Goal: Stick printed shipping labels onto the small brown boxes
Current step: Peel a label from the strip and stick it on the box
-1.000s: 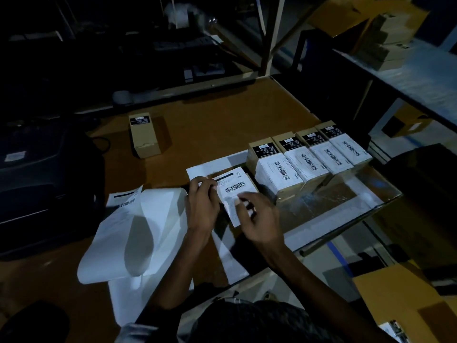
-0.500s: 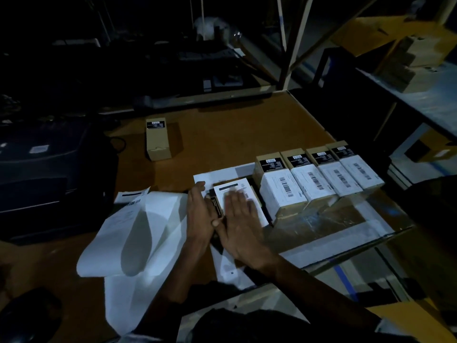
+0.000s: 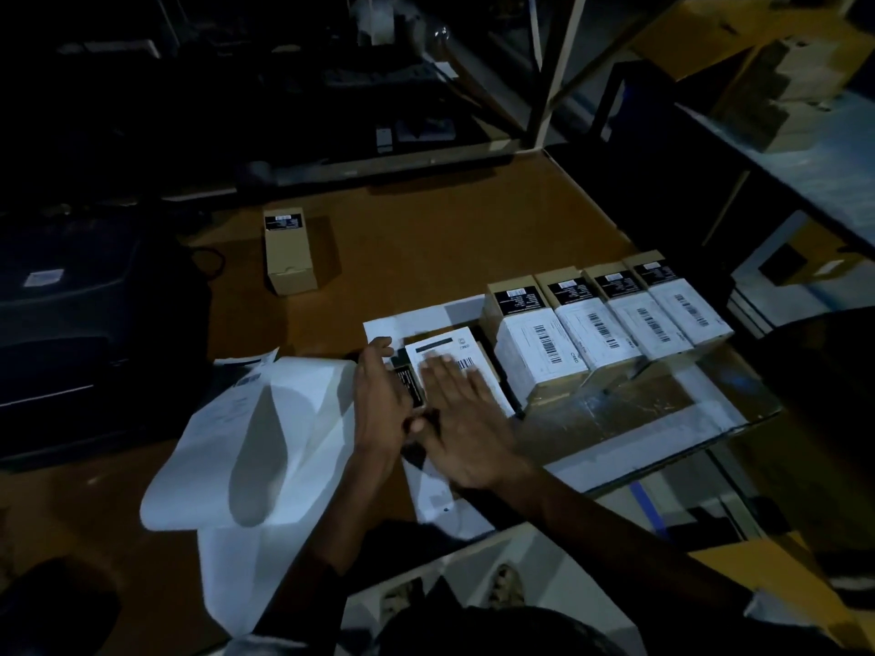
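Since 1 second ago the label (image 3: pixel 454 355) has been laid down on the box (image 3: pixel 478 371) and is now pressed flat by the right hand (image 3: pixel 466 419), fingers straight. The box is steadied at its side by the left hand (image 3: pixel 379 395), also flat, gripping nothing. This box seems nearly finished. Right of it, 4 labelled boxes (image 3: pixel 611 324) are lined on the brown table (image 3: pixel 426 239); the room is dark

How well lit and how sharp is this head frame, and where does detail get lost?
Head view: dim overall; the background shelves fall to near black, the white labels on the row of labelled boxes stay readable as barcodes, and the right hand is motion-blurred at its fingertips over the label.
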`<move>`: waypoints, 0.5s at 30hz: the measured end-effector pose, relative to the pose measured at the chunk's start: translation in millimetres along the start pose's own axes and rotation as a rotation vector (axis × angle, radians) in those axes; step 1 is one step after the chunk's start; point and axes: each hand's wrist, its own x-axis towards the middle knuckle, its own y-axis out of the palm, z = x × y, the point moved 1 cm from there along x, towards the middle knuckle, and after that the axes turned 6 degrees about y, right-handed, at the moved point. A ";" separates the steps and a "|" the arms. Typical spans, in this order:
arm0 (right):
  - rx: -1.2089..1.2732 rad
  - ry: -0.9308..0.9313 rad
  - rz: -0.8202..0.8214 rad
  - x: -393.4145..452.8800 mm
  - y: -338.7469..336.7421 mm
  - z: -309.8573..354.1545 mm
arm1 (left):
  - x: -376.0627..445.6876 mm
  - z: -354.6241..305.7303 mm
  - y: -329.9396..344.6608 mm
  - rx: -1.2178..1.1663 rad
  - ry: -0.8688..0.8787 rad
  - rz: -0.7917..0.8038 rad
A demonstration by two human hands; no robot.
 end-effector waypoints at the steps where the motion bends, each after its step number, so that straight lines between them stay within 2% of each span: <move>1: -0.008 0.044 -0.028 2.1 -1.2 -7.4 | -0.6 1.4 -0.7 0.001 -0.004 0.013; 5: 0.064 0.220 -0.077 9.1 -2.4 -0.1 | 1.0 0.2 0.8 0.073 0.077 0.014; 7: 0.116 0.145 -0.047 5.5 0.7 19.4 | 2.7 2.0 1.2 0.101 0.081 -0.023; 10: 0.033 0.002 -0.010 1.0 2.3 14.6 | 4.0 5.7 0.6 0.090 0.060 0.010; 15: 0.115 0.267 -0.020 17.9 -11.2 -20.1 | 1.2 4.9 1.9 0.082 0.045 -0.010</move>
